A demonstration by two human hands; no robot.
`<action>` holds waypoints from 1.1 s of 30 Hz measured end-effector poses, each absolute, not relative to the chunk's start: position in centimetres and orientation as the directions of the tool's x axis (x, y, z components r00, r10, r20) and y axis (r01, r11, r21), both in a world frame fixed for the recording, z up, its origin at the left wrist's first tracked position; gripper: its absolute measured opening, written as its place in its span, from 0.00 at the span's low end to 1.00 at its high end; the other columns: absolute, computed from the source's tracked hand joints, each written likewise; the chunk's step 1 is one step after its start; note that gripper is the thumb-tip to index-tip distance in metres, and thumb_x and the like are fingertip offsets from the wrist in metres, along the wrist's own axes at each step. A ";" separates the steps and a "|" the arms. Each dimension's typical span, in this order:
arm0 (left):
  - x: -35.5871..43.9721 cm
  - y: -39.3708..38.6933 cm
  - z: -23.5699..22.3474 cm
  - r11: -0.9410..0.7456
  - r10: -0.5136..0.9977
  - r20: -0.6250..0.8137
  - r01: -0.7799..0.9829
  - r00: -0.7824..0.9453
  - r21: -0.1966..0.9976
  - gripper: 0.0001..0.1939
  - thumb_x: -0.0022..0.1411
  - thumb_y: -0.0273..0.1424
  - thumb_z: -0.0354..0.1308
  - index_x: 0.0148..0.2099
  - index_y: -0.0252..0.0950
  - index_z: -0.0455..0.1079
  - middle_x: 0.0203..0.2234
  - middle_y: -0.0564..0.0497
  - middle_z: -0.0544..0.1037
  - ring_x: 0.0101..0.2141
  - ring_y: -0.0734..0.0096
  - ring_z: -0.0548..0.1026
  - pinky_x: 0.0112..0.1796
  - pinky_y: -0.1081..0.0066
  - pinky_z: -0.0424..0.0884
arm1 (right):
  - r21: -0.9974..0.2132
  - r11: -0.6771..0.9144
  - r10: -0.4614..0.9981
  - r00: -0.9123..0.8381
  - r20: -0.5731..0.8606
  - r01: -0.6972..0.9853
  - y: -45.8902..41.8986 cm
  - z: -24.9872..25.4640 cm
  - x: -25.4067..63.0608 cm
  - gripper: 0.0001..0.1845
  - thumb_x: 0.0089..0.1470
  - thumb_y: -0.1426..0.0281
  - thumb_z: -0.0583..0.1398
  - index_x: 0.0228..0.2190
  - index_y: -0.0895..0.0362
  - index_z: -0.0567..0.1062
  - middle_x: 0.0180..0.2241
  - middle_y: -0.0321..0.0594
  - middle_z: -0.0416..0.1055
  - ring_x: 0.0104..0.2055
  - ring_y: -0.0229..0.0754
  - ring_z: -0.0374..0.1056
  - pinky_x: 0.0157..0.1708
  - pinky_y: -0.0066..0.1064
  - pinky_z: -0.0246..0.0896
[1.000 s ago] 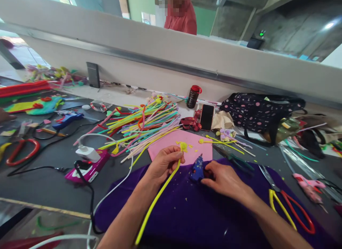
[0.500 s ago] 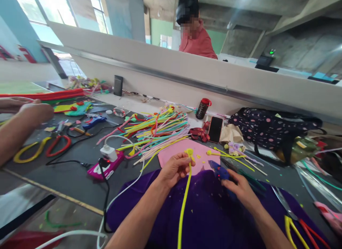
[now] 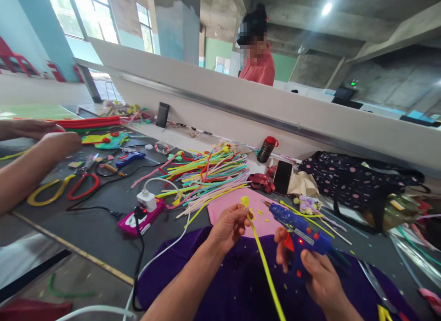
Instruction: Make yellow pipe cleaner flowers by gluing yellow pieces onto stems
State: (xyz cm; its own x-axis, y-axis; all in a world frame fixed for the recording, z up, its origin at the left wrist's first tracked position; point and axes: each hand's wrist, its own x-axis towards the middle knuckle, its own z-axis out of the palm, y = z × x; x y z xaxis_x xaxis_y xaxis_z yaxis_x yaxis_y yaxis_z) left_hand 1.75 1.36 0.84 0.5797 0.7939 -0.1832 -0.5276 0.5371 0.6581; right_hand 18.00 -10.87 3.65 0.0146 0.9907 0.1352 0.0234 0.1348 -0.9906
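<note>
My left hand (image 3: 230,226) is closed around the upper end of a long yellow pipe cleaner (image 3: 265,266), whose curled tip stands just above my fingers. My right hand (image 3: 315,275) grips a blue glue gun (image 3: 299,231) by its handle. The gun's nozzle points left toward the curled tip and its red light is lit. Both hands hover over a purple cloth (image 3: 223,284) and a pink felt sheet (image 3: 263,210).
A heap of coloured pipe cleaners (image 3: 206,171) lies beyond the felt. A pink power strip (image 3: 136,220) with a white plug, a phone (image 3: 282,177), a dark bottle (image 3: 268,149) and a polka-dot bag (image 3: 358,180) stand around. Another person's arms (image 3: 31,160) work at the left; someone stands behind the partition.
My right hand has lifted the glue gun off the purple cloth and aimed it at the pipe cleaner's tip. The camera has tilted up and turned left.
</note>
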 end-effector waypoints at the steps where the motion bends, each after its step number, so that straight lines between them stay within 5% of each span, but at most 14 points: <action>1: 1.7 1.4 0.8 0.540 0.793 -0.182 -0.533 0.582 0.651 0.05 0.51 0.27 0.58 0.28 0.30 0.67 0.18 0.53 0.71 0.12 0.87 0.64 0.12 0.87 0.59 | -0.987 0.151 0.988 0.012 0.152 0.050 -10.6 3.8 17.7 0.21 0.51 0.54 0.51 0.37 0.56 0.71 0.25 0.44 0.69 0.24 0.44 0.63 0.20 0.32 0.57; 9: 1.7 1.3 0.8 0.540 0.810 -0.176 -0.595 0.559 0.595 0.06 0.51 0.27 0.59 0.26 0.30 0.66 0.20 0.53 0.72 0.15 0.86 0.66 0.12 0.86 0.60 | -0.940 0.242 0.968 0.005 0.251 0.240 -8.3 5.3 16.9 0.22 0.52 0.53 0.51 0.33 0.57 0.72 0.19 0.38 0.64 0.19 0.38 0.57 0.20 0.31 0.52; 21: 2.0 1.1 0.9 0.485 0.849 -0.173 -0.604 0.500 0.633 0.09 0.48 0.31 0.62 0.25 0.29 0.67 0.14 0.54 0.71 0.11 0.87 0.63 0.11 0.85 0.54 | -0.915 0.262 0.964 -0.039 0.263 0.306 -8.8 3.4 17.9 0.21 0.52 0.54 0.52 0.32 0.59 0.73 0.19 0.38 0.63 0.18 0.38 0.58 0.17 0.28 0.53; 27: 1.9 1.1 1.0 0.477 0.860 -0.179 -0.629 0.478 0.614 0.09 0.46 0.30 0.63 0.24 0.30 0.66 0.16 0.53 0.72 0.13 0.87 0.64 0.12 0.87 0.55 | -0.918 0.221 0.975 -0.039 0.221 0.330 -8.4 3.6 17.9 0.26 0.54 0.56 0.50 0.16 0.61 0.69 0.24 0.44 0.67 0.19 0.34 0.59 0.17 0.26 0.51; 33: 1.8 1.1 1.1 0.472 0.865 -0.179 -0.635 0.469 0.611 0.09 0.46 0.30 0.63 0.26 0.30 0.67 0.18 0.53 0.72 0.14 0.86 0.66 0.12 0.87 0.57 | -0.934 0.198 0.980 -0.049 0.192 0.299 -8.2 3.4 17.9 0.23 0.54 0.56 0.50 0.27 0.62 0.73 0.15 0.38 0.63 0.17 0.36 0.59 0.17 0.27 0.51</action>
State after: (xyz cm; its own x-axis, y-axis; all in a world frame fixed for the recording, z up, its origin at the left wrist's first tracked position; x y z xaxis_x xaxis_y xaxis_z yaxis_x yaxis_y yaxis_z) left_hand 1.83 1.12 1.09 0.4694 0.8646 -0.1793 -0.6354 0.4717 0.6114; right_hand 17.90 -8.24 3.44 -0.0488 0.9802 0.1920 0.2991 0.1977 -0.9335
